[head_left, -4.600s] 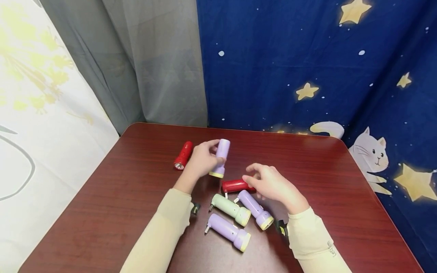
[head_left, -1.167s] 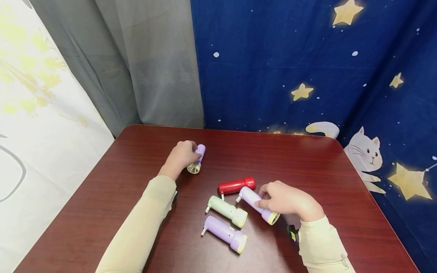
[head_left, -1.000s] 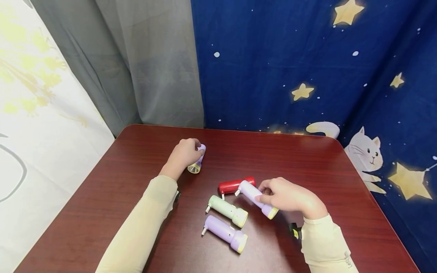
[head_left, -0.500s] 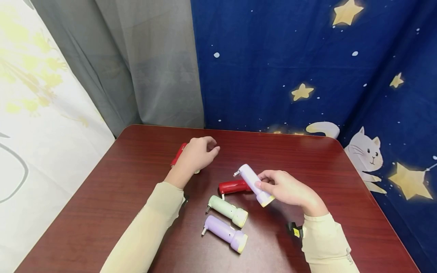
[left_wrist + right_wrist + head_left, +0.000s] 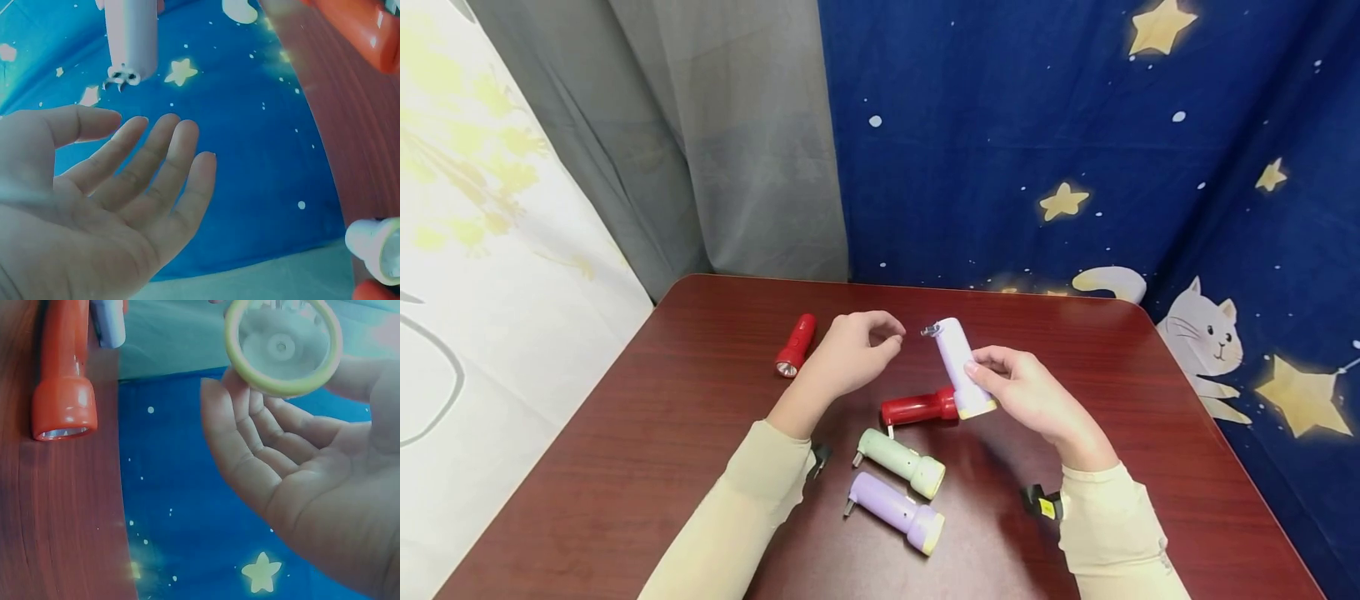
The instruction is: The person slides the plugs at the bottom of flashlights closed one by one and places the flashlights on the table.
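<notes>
Right hand (image 5: 1037,400)'s got a purple flashlight (image 5: 955,357) held over a glossy reddish-brown table (image 5: 625,450), left hand (image 5: 850,354) loose near its prongs. Grey curtain (image 5: 752,150) and starry navy curtain (image 5: 955,183) behind (cat print (image 5: 1206,333) included, lol).

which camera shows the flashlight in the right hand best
The head view: the purple flashlight shows nearly whole, prongs to yellow rim. The left wrist view shows its pronged end, cropped; right wrist, mainly its lens.
</notes>
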{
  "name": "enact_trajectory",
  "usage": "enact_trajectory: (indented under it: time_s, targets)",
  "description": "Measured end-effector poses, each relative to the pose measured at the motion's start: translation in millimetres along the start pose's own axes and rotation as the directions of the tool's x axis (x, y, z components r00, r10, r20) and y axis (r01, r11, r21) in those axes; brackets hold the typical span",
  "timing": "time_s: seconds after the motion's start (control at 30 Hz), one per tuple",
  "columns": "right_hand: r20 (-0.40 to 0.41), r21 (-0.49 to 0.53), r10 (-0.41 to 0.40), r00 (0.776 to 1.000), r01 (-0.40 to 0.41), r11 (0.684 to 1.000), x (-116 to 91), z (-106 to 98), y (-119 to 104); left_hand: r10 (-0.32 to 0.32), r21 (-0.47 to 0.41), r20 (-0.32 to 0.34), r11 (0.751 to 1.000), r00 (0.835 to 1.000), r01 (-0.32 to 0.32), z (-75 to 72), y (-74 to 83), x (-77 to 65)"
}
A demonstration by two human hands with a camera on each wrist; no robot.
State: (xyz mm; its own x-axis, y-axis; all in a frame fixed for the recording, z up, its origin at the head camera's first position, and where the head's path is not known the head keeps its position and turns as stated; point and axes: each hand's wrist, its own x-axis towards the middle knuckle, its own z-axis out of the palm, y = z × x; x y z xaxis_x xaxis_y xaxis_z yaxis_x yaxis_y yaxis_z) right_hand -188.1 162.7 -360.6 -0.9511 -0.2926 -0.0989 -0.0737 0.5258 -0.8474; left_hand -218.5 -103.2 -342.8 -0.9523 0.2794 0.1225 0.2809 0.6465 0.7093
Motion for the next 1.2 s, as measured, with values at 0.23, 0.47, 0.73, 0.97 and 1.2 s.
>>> enact_trajectory:
  time_s: [0.23, 0.47, 0.73, 0.97, 1.2]
  targets:
    - [0.001, -0.066, -0.019, 1.000, 0.019, 0.998, 4.6, 9.7, 6.1, -0.054, 0.192, 0.129, 0.981, 0.990, 0.028, 19.2, -16.2, 1.7]
    - [0.096, -0.180, -0.039, 0.995, 0.056, 0.982, 2.5, 12.2, 11.8, -0.241, 0.400, 0.360, 0.913, 0.901, 0.084, 37.7, -47.1, 4.1]
    - [0.289, -0.230, -0.030, 0.957, 0.100, 0.968, 0.2, 12.0, 19.8, -0.247, 0.441, 0.456, 0.897, 0.855, 0.024, 31.6, -45.9, -2.2]
    - [0.367, -0.331, -0.020, 0.930, 0.151, 0.931, 5.4, 18.2, 35.5, -0.326, 0.387, 0.549, 0.915, 0.770, 0.112, 27.0, -41.8, -12.1]
    - [0.377, -0.342, 0.006, 0.926, 0.133, 0.930, 4.3, 21.1, 39.9, -0.328, 0.382, 0.574, 0.918, 0.750, 0.109, 28.7, -44.3, -14.2]
